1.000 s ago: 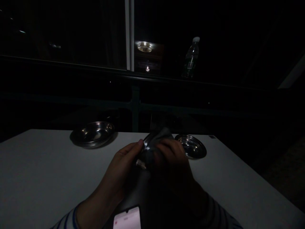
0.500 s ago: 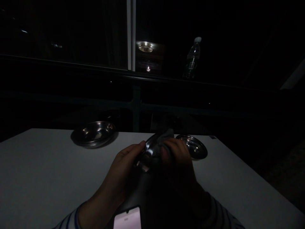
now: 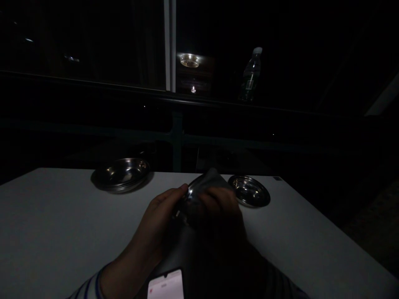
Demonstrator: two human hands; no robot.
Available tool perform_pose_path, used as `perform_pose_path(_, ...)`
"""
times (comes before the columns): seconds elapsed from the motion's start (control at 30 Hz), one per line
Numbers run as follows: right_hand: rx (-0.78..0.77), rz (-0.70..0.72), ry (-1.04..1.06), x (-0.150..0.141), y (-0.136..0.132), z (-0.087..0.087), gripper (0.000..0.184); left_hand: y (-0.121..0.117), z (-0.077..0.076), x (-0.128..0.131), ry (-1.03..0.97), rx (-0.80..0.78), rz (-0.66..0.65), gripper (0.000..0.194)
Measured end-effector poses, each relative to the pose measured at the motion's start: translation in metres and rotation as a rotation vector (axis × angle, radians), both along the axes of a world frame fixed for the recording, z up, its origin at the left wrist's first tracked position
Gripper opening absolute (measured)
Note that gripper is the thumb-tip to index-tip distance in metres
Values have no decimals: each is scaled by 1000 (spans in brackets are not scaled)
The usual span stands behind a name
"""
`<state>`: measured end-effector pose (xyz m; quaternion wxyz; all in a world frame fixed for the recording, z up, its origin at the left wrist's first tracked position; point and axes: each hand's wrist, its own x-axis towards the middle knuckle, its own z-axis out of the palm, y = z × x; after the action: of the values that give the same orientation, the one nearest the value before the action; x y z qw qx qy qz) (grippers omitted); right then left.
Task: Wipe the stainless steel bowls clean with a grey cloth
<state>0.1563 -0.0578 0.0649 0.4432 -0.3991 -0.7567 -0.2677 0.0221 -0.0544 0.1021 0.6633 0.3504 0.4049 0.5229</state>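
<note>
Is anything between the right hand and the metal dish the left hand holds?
Yes, a greyish cloth is bunched between the right hand and the metal dish. Nothing else visible stands between them, though darkness hides the palm side.

I am seeing one stack of bowls (image 3: pixel 123 177) sitting on the left part of the table (image 3: pixel 62 228), close to its far edge, and another bowl (image 3: pixel 251 193) resting on the right, also near that edge. A label (image 3: pixel 277 178) is lying just beyond it, by the far right corner. Between them, I am keeping a dish (image 3: pixel 190 199) above the table, with my left hand (image 3: pixel 160 214) gripping its left side and my right hand (image 3: pixel 222 207) pressing a cloth (image 3: pixel 215 178) against it. A phone (image 3: pixel 166 286) is lying nearest me, between my forearms. Behind the table, a bottle (image 3: pixel 251 77) is standing to the right of the window post (image 3: pixel 170 45).
</note>
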Motion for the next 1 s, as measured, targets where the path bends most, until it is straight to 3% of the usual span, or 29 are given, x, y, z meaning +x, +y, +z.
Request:
perform_pose_path(0.13, -4, 72, -143, -7, -7, -5, 18, 1, -1, -1, 9, 49, -11, 14)
perform_pose_path(0.3, -56, -5, 101, 10, 0, 8, 15, 0, 1, 1, -11, -5, -34, 16)
perform_pose_path(0.5, 42, 75, -185, -4, -7, -1, 19, 1, -3, 0, -10, 25, -26, 15)
perform_pose_path(0.7, -73, -43, 96, 11, 4, 6, 15, 1, -2, 1, -14, -22, -43, 17)
perform_pose_path(0.9, 39, 91, -174, 0, -4, 0, 18, 1, -4, 0, 31, -14, -10, 20)
perform_pose_path(1.0, -8, 55, -42, 7, 1, 2, 16, -1, -3, 1, 52, 2, -16, 22)
